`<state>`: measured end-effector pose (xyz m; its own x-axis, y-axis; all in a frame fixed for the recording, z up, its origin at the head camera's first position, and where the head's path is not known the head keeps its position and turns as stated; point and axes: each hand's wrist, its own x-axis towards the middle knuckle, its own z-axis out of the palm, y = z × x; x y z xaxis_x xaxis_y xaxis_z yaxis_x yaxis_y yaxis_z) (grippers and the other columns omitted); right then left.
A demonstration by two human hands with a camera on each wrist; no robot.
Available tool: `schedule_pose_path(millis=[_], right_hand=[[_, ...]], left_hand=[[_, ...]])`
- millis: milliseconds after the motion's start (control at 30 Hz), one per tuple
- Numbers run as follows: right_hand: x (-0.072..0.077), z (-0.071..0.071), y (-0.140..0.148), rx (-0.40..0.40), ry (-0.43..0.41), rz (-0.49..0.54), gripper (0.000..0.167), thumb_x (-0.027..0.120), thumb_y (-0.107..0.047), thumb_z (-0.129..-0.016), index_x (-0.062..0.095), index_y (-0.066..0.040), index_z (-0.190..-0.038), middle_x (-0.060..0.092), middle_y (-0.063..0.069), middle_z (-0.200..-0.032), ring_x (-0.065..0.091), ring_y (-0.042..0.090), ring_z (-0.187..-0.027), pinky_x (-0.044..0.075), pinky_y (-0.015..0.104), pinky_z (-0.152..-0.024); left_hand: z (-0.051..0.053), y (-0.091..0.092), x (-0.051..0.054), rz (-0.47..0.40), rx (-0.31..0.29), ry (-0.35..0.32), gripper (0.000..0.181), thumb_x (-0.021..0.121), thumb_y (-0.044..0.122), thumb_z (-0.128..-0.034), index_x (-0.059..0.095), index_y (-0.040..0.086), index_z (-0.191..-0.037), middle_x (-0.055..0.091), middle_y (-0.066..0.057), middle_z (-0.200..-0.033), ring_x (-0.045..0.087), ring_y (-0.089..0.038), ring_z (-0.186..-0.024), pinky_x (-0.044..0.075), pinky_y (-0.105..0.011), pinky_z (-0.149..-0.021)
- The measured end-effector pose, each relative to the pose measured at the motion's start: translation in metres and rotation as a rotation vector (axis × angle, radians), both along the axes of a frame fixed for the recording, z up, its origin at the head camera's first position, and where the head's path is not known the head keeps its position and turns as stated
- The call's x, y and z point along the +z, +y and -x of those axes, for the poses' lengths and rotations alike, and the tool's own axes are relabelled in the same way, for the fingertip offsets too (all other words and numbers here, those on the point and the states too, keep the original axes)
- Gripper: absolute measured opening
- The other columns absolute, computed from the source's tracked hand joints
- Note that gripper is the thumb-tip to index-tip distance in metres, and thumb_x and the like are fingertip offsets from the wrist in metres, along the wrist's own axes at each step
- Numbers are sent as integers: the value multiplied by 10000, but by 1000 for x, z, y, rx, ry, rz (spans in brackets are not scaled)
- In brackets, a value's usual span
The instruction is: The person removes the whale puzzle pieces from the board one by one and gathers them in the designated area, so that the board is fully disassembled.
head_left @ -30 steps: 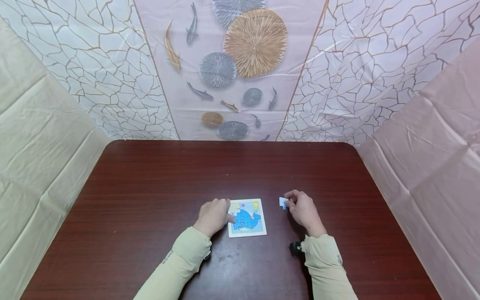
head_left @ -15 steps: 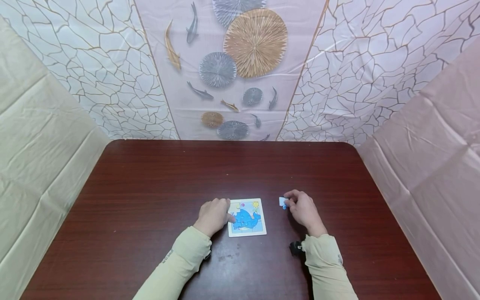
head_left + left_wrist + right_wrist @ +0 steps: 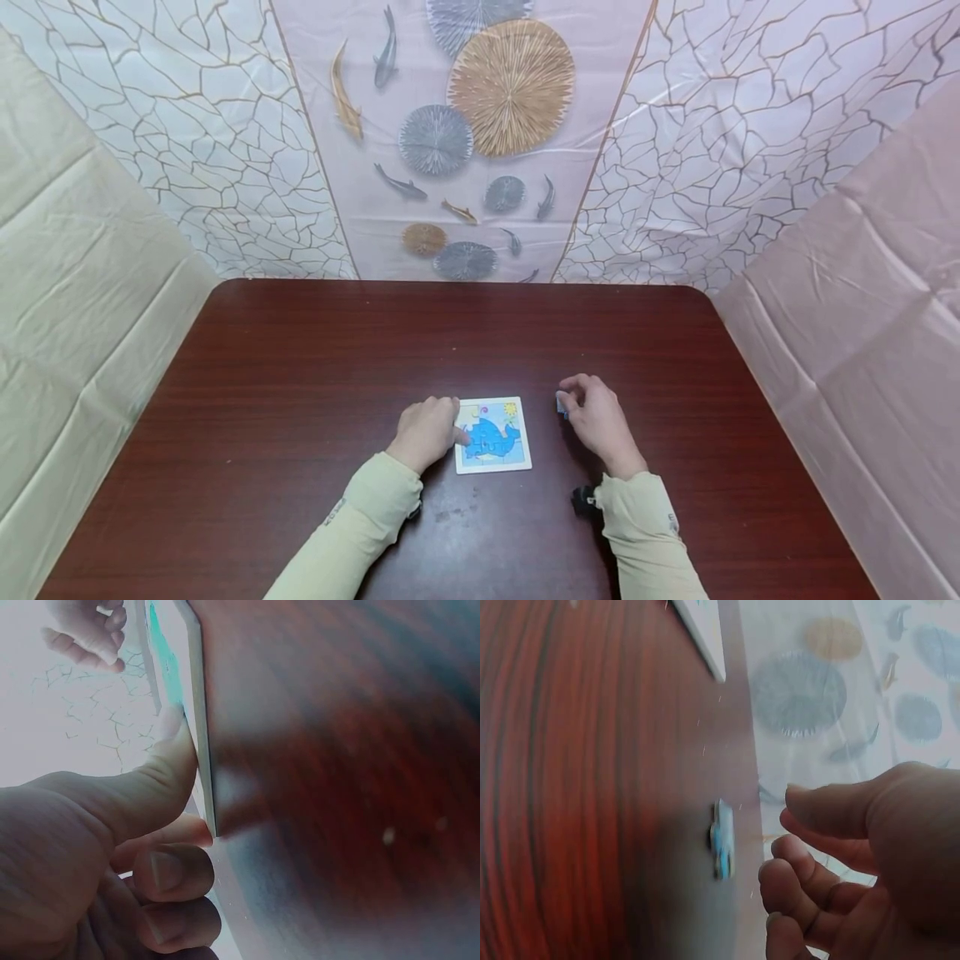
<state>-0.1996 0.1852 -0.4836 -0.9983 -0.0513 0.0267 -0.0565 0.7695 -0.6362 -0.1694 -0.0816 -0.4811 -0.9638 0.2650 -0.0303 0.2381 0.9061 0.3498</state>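
Observation:
A square jigsaw puzzle (image 3: 491,440) in a white frame, with a blue whale and a yellow sun on it, lies flat on the table. My left hand (image 3: 425,433) holds its left edge, the thumb (image 3: 169,761) on its face and the other fingers curled at its side. Right of the puzzle, a small blue and white puzzle piece (image 3: 722,840) lies on the table. My right hand (image 3: 597,417) hovers just above this piece, fingers loosely bent. A gap shows between fingertips and piece in the right wrist view; from the head, the fingers partly cover it.
The dark red-brown table (image 3: 337,358) reaches back to a patterned cloth wall (image 3: 450,208). Plain pale cloth hangs along both sides. A black wrist device (image 3: 585,502) sits by the right cuff.
My right hand has shifted slightly up and left over the small puzzle piece, covering more of it in the head view. My left hand and the framed puzzle stay nearly still.

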Motion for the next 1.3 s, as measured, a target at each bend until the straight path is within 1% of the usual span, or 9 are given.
schedule_pose_path(millis=[167,367,467,567,733,867,1000,1200,1300], right_hand=[[3,-6,-20,43,22,6,179,648,-189,-943,662,-81,-1085,555,37,-907,523,183,-759,454,333,-656],[6,-13,-45,103,26,12,179,675,-166,-922,674,-92,-1085,538,9,-924,518,173,-782,468,323,-681],[7,-13,-55,142,4,10,199,677,-170,-922,681,-90,-1105,519,7,-927,513,162,-772,469,310,-670],[7,-13,-63,186,-20,-12,250,672,-194,-930,678,-92,-1157,499,22,-955,496,145,-743,458,294,-639],[4,-14,-72,255,-15,-60,361,686,-201,-922,646,-119,-1272,451,40,-1040,475,128,-699,442,272,-609],[1,-16,-77,303,-13,-79,412,704,-202,-908,634,-140,-1309,422,19,-1033,468,124,-706,436,255,-596],[-2,-18,-81,335,-23,-99,403,695,-214,-915,637,-144,-1307,414,10,-1026,464,113,-735,427,239,-603],[-4,-19,-84,368,8,-172,405,687,-218,-920,629,-152,-1316,429,11,-1003,451,109,-730,411,245,-595],[-4,-19,-86,378,11,-186,387,684,-214,-921,640,-136,-1298,441,13,-987,439,124,-773,412,257,-619]], left_hand=[[0,0,-1,-1,2,-7,482,834,364,-726,705,39,-1058,670,-119,-777,629,-285,-643,432,-364,-467],[0,0,-1,3,5,-17,488,830,366,-734,704,40,-1075,674,-121,-793,635,-286,-665,436,-365,-474],[1,1,-1,10,9,-28,494,829,371,-738,702,44,-1086,673,-118,-803,635,-287,-680,441,-371,-485],[1,1,-1,22,10,-37,501,823,383,-746,699,49,-1099,677,-117,-823,640,-290,-701,452,-381,-502],[2,1,-2,32,4,-34,549,813,396,-754,691,40,-1153,698,-132,-890,654,-299,-732,474,-390,-519],[2,1,-2,32,7,-30,585,814,400,-746,684,30,-1180,706,-143,-936,662,-310,-760,491,-399,-546],[2,0,-2,28,6,-37,600,812,401,-744,679,26,-1193,707,-149,-936,663,-316,-753,491,-400,-545],[2,0,-3,24,4,-37,614,810,402,-748,671,24,-1212,709,-153,-940,663,-316,-736,486,-390,-527],[2,-1,-3,24,5,-34,609,808,403,-749,674,25,-1207,708,-154,-938,664,-320,-741,490,-395,-535]])
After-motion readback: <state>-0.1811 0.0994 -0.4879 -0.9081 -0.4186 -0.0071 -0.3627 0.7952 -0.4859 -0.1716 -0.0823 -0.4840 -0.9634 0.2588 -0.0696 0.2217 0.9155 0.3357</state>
